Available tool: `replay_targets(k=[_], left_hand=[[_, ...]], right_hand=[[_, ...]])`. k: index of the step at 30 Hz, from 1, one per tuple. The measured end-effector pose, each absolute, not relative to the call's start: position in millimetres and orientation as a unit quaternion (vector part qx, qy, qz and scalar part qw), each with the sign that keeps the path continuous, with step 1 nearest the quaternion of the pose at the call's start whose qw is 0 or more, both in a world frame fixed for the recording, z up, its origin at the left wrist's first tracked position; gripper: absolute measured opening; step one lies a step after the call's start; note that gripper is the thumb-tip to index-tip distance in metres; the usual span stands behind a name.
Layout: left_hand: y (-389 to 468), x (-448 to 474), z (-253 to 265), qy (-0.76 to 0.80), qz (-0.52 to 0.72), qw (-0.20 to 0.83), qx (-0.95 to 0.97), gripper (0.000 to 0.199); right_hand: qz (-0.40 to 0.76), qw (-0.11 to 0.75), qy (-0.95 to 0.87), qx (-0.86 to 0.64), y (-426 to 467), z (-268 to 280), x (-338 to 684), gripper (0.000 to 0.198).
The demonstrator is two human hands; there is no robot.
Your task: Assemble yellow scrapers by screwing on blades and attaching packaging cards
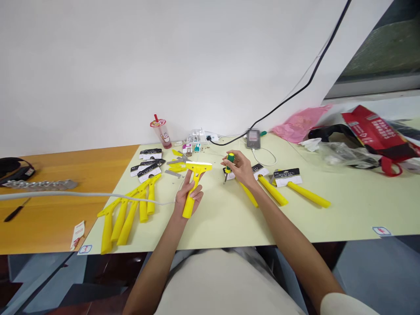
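My left hand (pixel 189 195) is wrapped round the handle of a yellow scraper (pixel 196 180), its wide head pointing away from me. In my right hand (pixel 242 167) is a short green and yellow screwdriver (pixel 230 162), its tip down and apart from the scraper. Several yellow scraper handles (pixel 126 214) lie in a row to the left. Between them and the wall are carded black and white packets (pixel 149 172), loose grey blades (pixel 173 173) and small yellow pieces (pixel 177 167). Right of my right hand lie scrapers with header cards, one yellow scraper (pixel 308 194) lying furthest out.
Near the wall stand a pink drink cup (pixel 162 132), a power strip (pixel 196 136) and a small grey device (pixel 253 138) on a white cable. Plastic bags and a red package (pixel 377 131) crowd the right. A pale cable (pixel 82 195) crosses at left.
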State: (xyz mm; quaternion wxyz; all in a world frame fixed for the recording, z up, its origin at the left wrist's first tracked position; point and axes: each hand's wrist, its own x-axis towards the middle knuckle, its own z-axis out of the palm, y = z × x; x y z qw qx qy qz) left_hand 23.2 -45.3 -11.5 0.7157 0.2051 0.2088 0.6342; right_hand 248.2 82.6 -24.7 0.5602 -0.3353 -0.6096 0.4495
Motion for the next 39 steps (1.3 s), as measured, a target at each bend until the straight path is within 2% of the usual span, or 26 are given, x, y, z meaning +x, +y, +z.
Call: replay_targets(k=[10,22,39], left_hand=[[-52.0,19.2,-10.4,0.181,0.641,0.714,0.216,0.055],[-50.9,18.3,-11.8,0.176,0.638,0.722,0.202,0.053],[-46.1,20.3,-12.5,0.203,0.631,0.726,0.183,0.059]], right_hand=[[0.457,0.559,-0.604,-0.337,82.3,-26.5,246.2,0.060],[0.438,0.601,-0.580,-0.331,83.6,-25.9,247.2,0.053],[0.439,0.614,-0.569,-0.326,81.2,-20.8,245.9,0.051]])
